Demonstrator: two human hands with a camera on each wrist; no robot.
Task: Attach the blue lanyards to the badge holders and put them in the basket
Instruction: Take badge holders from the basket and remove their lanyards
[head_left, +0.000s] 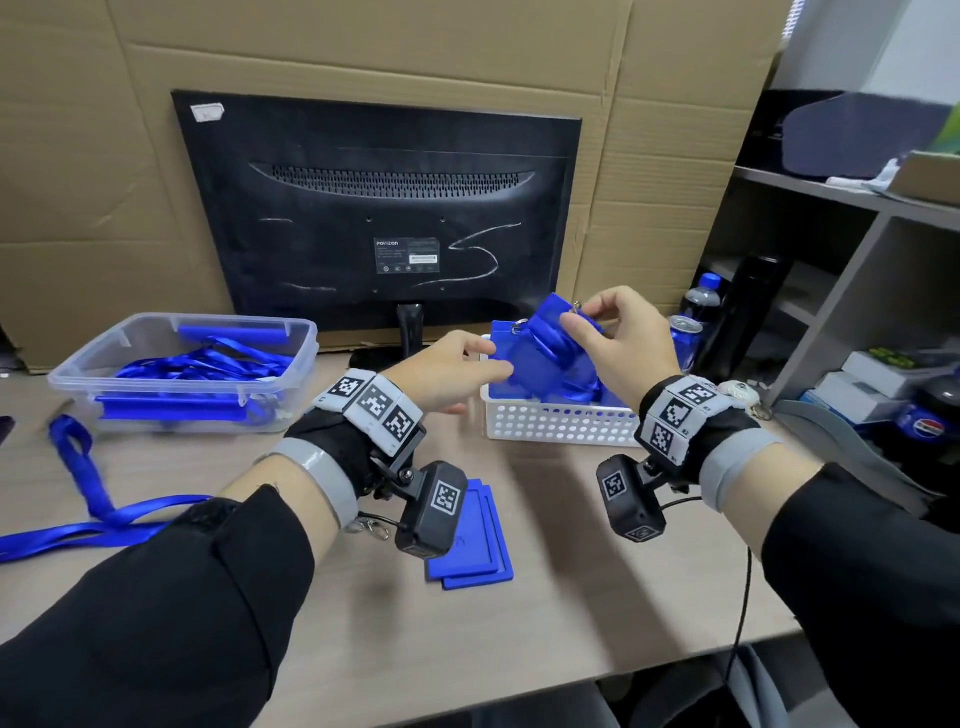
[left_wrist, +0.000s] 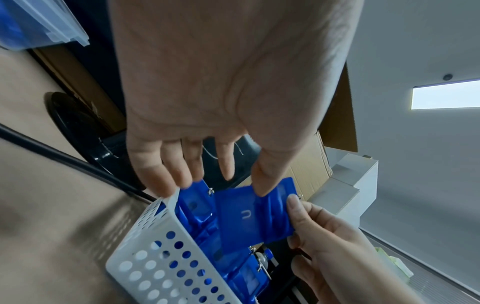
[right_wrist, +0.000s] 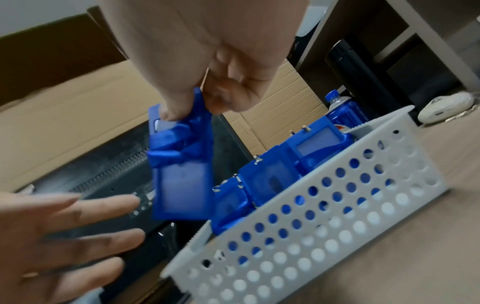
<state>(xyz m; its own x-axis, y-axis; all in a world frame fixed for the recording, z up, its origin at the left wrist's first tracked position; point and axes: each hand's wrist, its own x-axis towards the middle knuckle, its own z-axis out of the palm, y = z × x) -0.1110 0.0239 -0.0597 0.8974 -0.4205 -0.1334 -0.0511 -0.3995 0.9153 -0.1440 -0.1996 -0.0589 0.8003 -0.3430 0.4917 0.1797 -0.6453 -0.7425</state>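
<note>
Looks like the drop-off step: right hand (head_left: 618, 332) pinches a finished badge holder (head_left: 553, 343) with its lanyard wrapped round it, just over the white basket (head_left: 561, 423) – left hand (head_left: 457, 371) flat-fingered beside it, gripping nothing. Next I'd guess lower it among the others and let go.

Black monitor (head_left: 379, 208) turned back-to-front against a wall of brown cardboard (head_left: 363, 47), standing on a beige desk (head_left: 597, 597); white scribbles and a label across its rear panel. Far right: grey shelving (head_left: 852, 208), a tall black flask (head_left: 748, 306) in its lower bay, a blue-capped bottle (head_left: 702, 299) and a blue can (head_left: 684, 338) beside it. Further right, small white boxes (head_left: 872, 374) and a Pepsi bottle (head_left: 930, 423) lying low. Black cable (head_left: 743, 597) hanging over the desk's front edge.
</note>
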